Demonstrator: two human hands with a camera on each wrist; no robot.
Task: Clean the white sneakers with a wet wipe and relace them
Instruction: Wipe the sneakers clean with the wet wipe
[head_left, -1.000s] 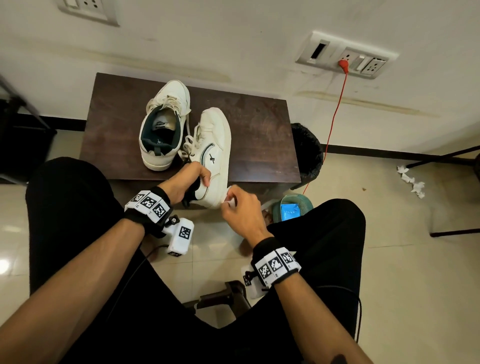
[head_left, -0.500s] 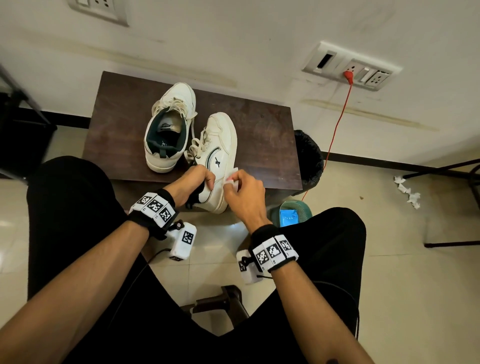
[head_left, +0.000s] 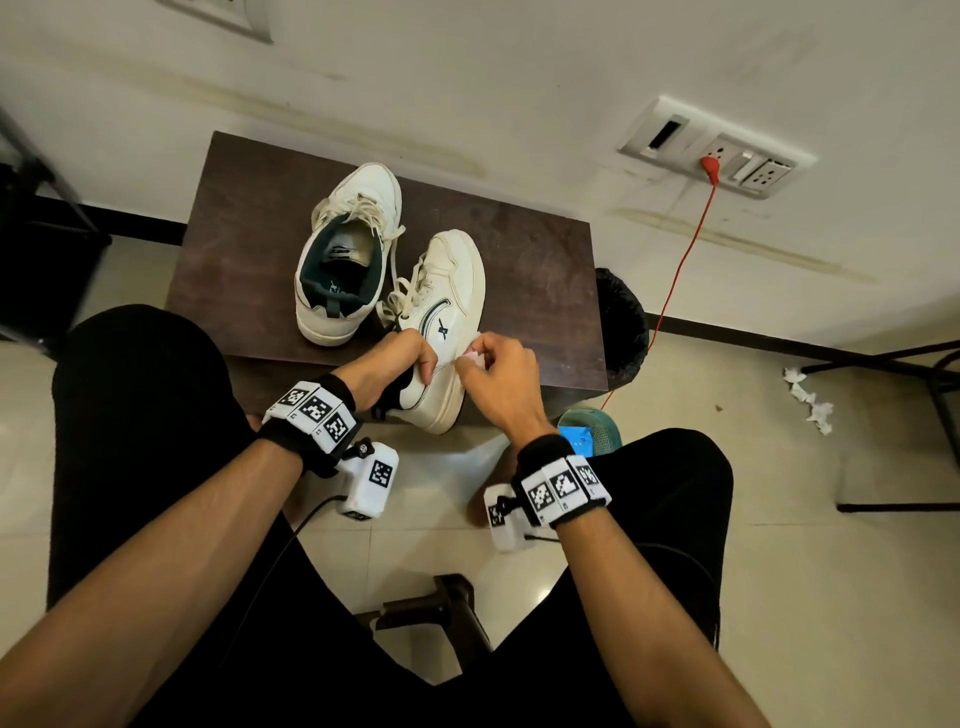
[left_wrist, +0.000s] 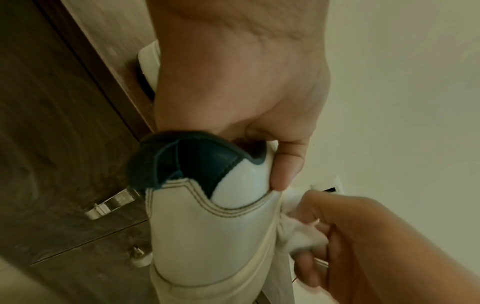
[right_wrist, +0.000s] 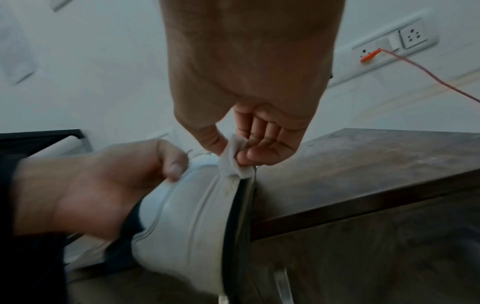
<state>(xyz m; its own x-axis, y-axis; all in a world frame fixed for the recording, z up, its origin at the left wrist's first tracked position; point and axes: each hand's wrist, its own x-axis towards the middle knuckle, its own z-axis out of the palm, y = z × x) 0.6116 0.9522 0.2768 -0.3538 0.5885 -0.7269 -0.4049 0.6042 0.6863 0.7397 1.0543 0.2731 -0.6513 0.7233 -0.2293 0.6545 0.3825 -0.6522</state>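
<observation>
Two white sneakers with dark green lining lie on a dark wooden table (head_left: 540, 270). The left sneaker (head_left: 345, 254) stands upright, laces loose. The right sneaker (head_left: 444, 317) (left_wrist: 207, 226) (right_wrist: 187, 205) is tipped on its side with its heel over the table's front edge. My left hand (head_left: 395, 358) (left_wrist: 259, 115) (right_wrist: 109, 181) grips its heel collar, thumb on the outer side. My right hand (head_left: 493, 374) (right_wrist: 233, 148) pinches a crumpled white wet wipe (head_left: 474, 357) (left_wrist: 298, 230) (right_wrist: 233, 162) against the shoe's outer side near the sole edge.
A black-lined bin (head_left: 621, 322) stands right of the table, a green bucket (head_left: 597, 431) with a blue pack below it. A red cable (head_left: 680, 265) runs from the wall socket. Crumpled white wipes (head_left: 810, 400) lie on the floor at right. My knees flank the table.
My right hand with the wipe has moved from the heel up along the shoe's outer side. The left hand keeps its grip on the heel collar.
</observation>
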